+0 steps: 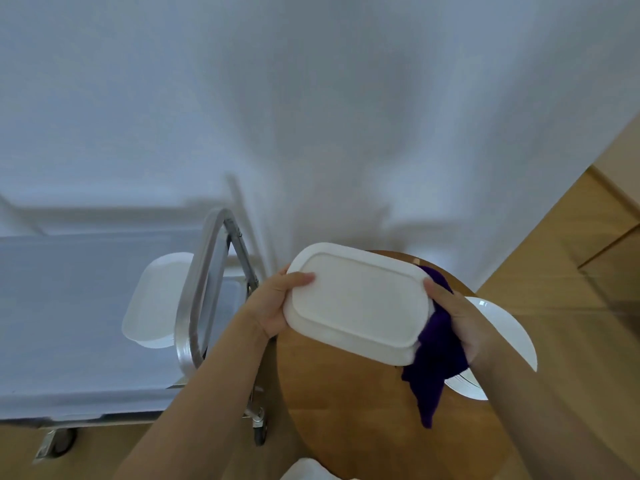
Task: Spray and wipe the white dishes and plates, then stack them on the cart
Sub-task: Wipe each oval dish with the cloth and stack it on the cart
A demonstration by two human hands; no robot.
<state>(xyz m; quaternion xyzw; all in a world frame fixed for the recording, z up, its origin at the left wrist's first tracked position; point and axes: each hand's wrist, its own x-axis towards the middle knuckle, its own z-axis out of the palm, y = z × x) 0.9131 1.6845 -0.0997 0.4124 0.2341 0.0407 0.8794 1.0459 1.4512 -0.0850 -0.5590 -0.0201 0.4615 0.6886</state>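
Note:
A white rectangular dish (358,301) is held bottom-up over the round wooden table (339,417). My left hand (277,303) grips its left end, thumb on the base. At the dish's right end my right hand (460,320) holds a dark purple cloth (434,358) against it; the cloth hangs below the dish. A white round plate (505,330) lies on the table behind my right hand, partly hidden. On the cart's (79,306) grey top shelf sits another white rectangular dish (152,303), behind the metal handle.
The cart's metal handle (201,292) stands between me and the shelf, with its wheels (258,431) on the wooden floor. A white curtain (311,116) fills the background. A white object (304,471) shows at the bottom edge.

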